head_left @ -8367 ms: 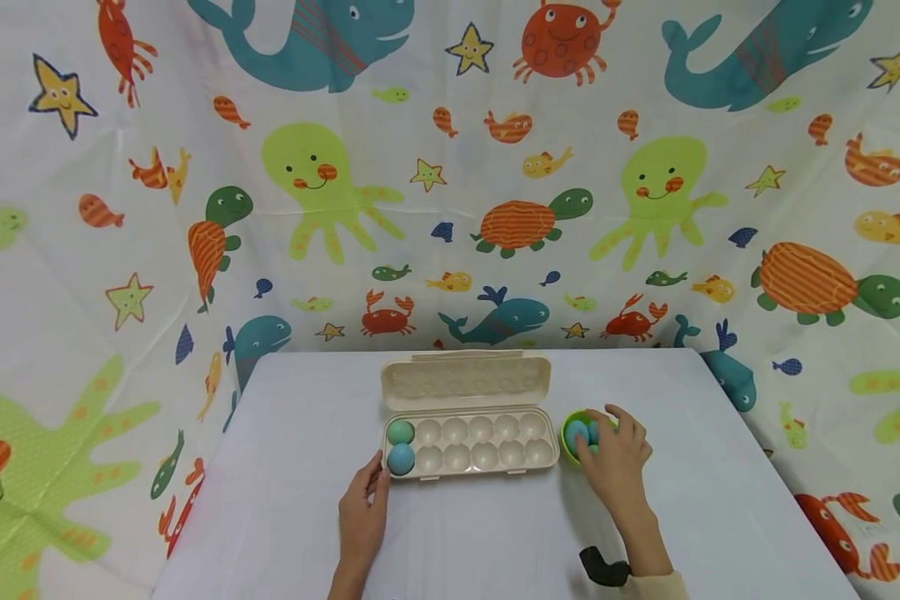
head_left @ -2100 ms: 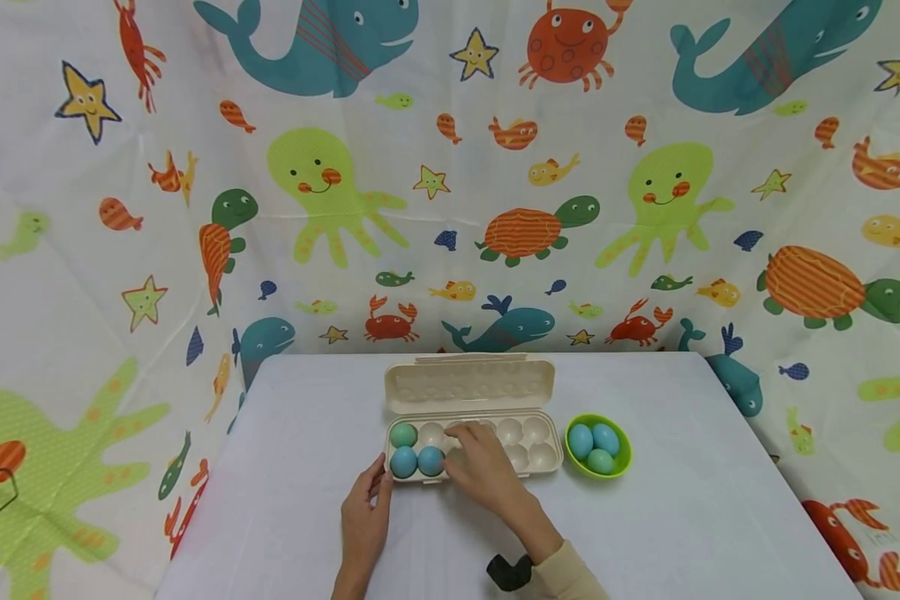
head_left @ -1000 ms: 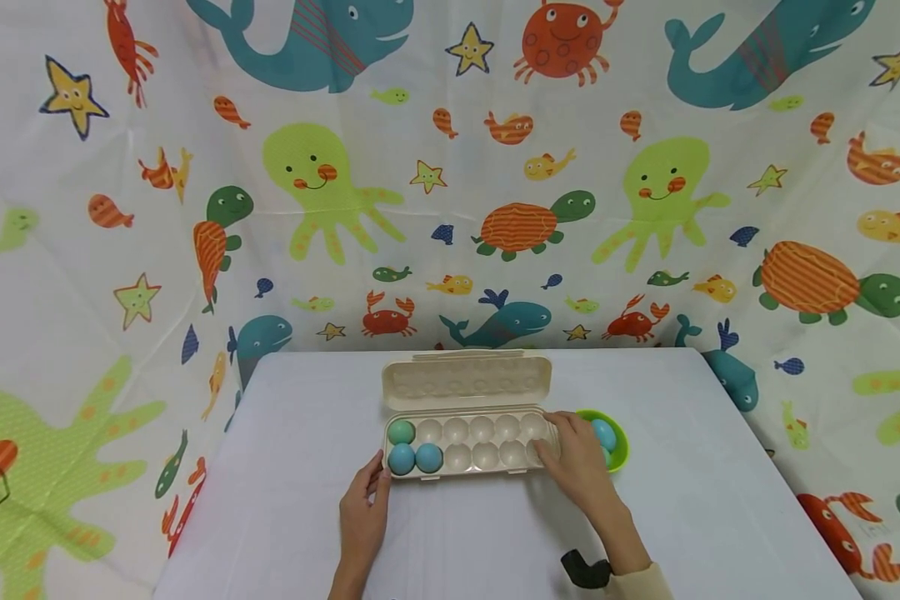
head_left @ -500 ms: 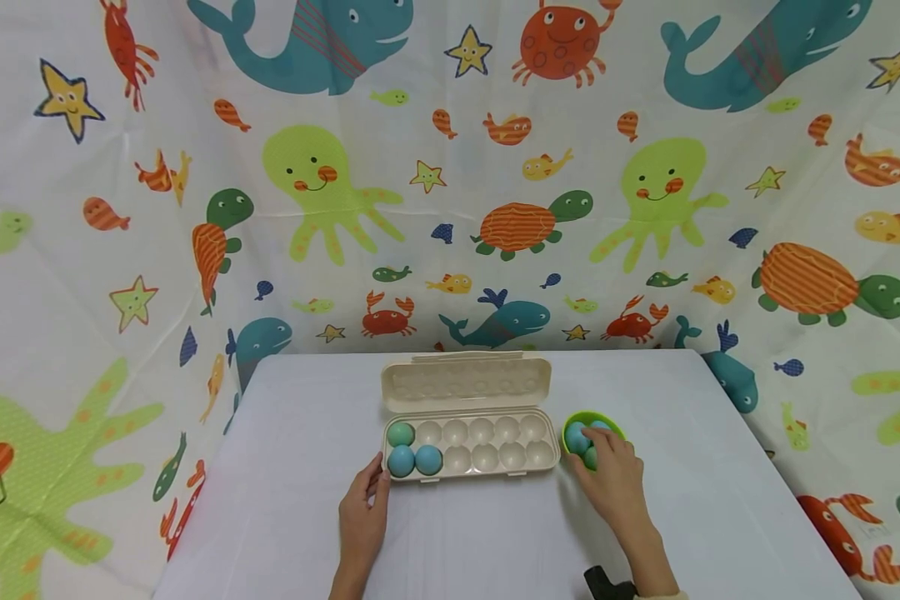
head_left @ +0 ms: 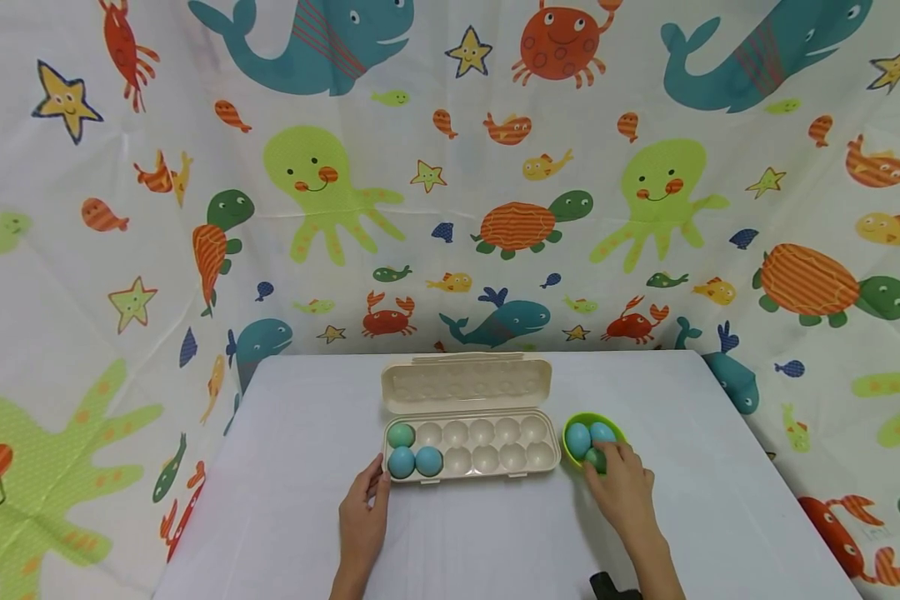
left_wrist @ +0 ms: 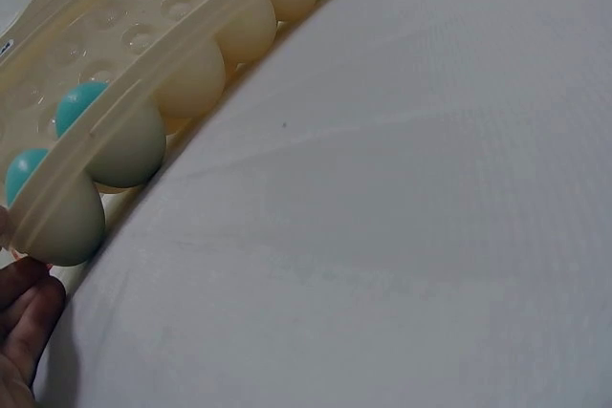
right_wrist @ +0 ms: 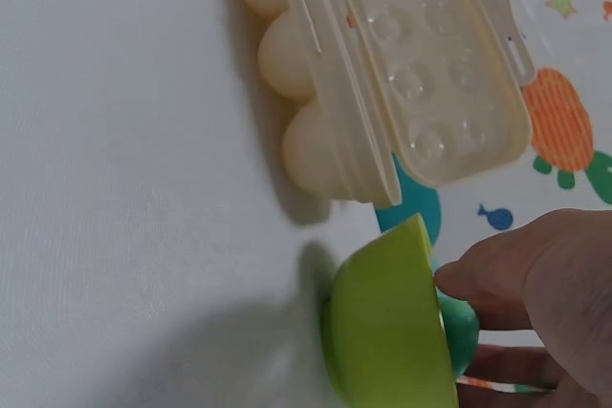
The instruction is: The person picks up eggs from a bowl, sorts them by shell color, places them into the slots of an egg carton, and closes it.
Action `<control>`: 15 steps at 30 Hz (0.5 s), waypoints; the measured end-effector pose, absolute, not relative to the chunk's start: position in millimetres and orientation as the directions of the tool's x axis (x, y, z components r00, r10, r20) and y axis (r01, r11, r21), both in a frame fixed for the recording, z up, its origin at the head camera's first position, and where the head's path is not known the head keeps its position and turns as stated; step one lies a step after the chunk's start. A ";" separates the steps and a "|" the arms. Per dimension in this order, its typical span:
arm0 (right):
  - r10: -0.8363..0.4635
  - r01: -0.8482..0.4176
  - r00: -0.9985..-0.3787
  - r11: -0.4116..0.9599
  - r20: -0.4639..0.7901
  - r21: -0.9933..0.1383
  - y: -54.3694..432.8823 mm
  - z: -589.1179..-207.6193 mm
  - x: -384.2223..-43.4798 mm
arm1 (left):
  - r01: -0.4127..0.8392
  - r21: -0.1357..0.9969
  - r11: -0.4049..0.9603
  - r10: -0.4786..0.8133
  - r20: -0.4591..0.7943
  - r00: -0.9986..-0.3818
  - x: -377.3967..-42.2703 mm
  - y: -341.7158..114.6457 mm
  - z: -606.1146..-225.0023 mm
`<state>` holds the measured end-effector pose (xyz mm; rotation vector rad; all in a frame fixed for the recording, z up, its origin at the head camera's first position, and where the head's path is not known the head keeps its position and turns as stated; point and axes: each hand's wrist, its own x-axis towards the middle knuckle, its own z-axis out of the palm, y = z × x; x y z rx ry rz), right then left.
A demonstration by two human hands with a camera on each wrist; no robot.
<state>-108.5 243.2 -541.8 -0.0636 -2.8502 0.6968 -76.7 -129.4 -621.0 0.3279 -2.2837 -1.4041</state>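
Observation:
A beige egg carton (head_left: 483, 432) lies open with its lid (head_left: 465, 385) folded back. At its left end sit a green egg (head_left: 401, 434) in the back row and two blue eggs, one at the front corner (head_left: 401, 462) and one beside it (head_left: 429, 460). My left hand (head_left: 363, 517) holds the carton's front left corner between thumb and fingers. My right hand (head_left: 628, 492) reaches into the lime-green bowl (right_wrist: 382, 332), thumb and fingers around a green egg (right_wrist: 461, 332). Two blue eggs, a left one (head_left: 577, 438) and a right one (head_left: 602, 432), lie behind it.
Everything stands on a table (head_left: 487, 550) covered in white cloth. A sea-animal printed curtain (head_left: 420, 225) hangs behind and at both sides. A black strap-like piece (head_left: 611, 587) shows at the right wrist. The bowl stands just right of the carton.
A second blue egg has been added to the carton's front row. The right hand has gone from the carton back to the bowl and now grips the green egg. The left hand has stayed put.

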 end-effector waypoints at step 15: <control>0.087 0.043 -0.993 0.897 0.080 -0.440 249.0 -540.3 -116.6 | 0.034 0.897 0.440 -0.410 0.235 -0.881 -77.5 -130.5 -621.2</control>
